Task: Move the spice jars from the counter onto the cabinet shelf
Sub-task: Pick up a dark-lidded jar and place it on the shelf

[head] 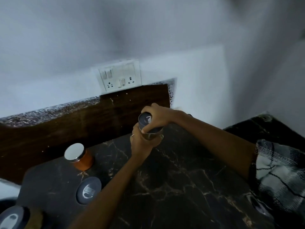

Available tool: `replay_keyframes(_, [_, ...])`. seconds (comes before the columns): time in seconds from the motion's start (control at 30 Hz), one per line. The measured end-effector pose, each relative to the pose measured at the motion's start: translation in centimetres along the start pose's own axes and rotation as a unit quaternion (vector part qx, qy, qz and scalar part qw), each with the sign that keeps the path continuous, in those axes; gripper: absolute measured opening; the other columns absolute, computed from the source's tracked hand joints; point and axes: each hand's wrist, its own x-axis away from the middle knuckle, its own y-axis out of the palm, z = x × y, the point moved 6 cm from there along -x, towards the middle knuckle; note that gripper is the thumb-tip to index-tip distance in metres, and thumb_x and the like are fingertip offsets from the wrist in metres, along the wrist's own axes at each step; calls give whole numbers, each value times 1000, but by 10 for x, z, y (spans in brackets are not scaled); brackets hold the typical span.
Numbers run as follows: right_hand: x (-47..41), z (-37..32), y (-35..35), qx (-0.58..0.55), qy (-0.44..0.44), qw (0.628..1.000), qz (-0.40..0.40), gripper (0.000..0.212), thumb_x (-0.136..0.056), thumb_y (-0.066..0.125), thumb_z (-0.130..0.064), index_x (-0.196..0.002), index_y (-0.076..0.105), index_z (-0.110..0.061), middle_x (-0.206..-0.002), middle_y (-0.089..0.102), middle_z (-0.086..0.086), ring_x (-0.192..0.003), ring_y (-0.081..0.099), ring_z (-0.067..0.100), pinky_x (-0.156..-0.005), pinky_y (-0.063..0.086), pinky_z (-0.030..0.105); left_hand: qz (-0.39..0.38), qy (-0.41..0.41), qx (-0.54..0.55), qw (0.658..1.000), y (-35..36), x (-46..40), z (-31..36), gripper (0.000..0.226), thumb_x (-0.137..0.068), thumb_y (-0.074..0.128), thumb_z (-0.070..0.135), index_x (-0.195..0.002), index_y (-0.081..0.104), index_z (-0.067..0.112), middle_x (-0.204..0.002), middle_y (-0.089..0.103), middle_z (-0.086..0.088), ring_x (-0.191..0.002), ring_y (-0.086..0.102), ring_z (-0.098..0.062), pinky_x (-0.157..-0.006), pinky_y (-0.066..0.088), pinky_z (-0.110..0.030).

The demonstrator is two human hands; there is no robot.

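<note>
Black marble countertop with pale veining fills the lower view, backed by a dark wood-grain upstand and a grey-white wall carrying a white switch-and-socket plate.

Both forearms extend forward and meet over the far part of the counter. The right hand comes in from the right, wrist bent, with fingers and thumb curled over the lid end of the held spice jar. The left hand rises from below and wraps the jar's lower body; a ring shows on one finger. Both hands grip this jar, which is tilted with its lid toward the camera and raised above the counter.

The held jar has a dark grey lid with a pale marking, not legible, and a clear glass body with a yellowish tint.

Three further jars stand on the counter at left: an orange-bodied jar with a plain silver lid near the upstand, a grey-lidded jar just beside the left forearm, and another grey-lidded jar at the lower left corner. Their lid markings are blurred.

A checked sleeve covers the right upper arm.
</note>
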Motion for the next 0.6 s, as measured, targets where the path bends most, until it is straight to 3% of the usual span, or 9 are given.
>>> replay_keyframes(0.1, [9,-27,-6,11,-43,998,-42,78,-72,75,-46,-138,37,-26,-127,36,4,-115,44,24,-93,49,39,-54,15,36,998,-18,9,13,102,-49,82,46,-135,33,20,-130,51,-2,-117,54,-19,-97,48,-47])
replay_keyframes(0.2, [20,-65,-13,37,-72,996,-25,71,-73,74,-44,-135,44,-25,-123,44,1,-105,46,17,-85,47,33,-73,2,95,993,-46,25,23,105,-47,78,49,-137,32,21,-130,51,-2,-116,56,-19,-96,49,-47])
replay_keyframes(0.33, [30,-112,-33,92,-58,993,36,64,-72,68,-56,-126,51,-26,-121,54,1,-102,55,21,-86,51,40,-21,28,85,996,-87,40,37,101,-57,84,38,-139,26,28,-136,44,-1,-118,51,-14,-97,48,-36])
replay_keyframes(0.47, [38,-142,-45,70,-34,997,28,63,-77,63,-58,-128,49,-25,-127,54,4,-106,55,25,-85,55,45,16,50,65,996,-116,48,51,99,-57,86,39,-137,30,24,-134,43,1,-122,46,-17,-100,45,-39])
replay_keyframes(0.6, [54,-170,-57,4,-73,997,-39,64,-77,73,-39,-133,45,-29,-138,40,-3,-119,45,23,-93,51,45,-16,71,120,990,-146,50,63,76,-63,85,23,-126,42,25,-117,56,9,-106,58,-9,-76,50,-11])
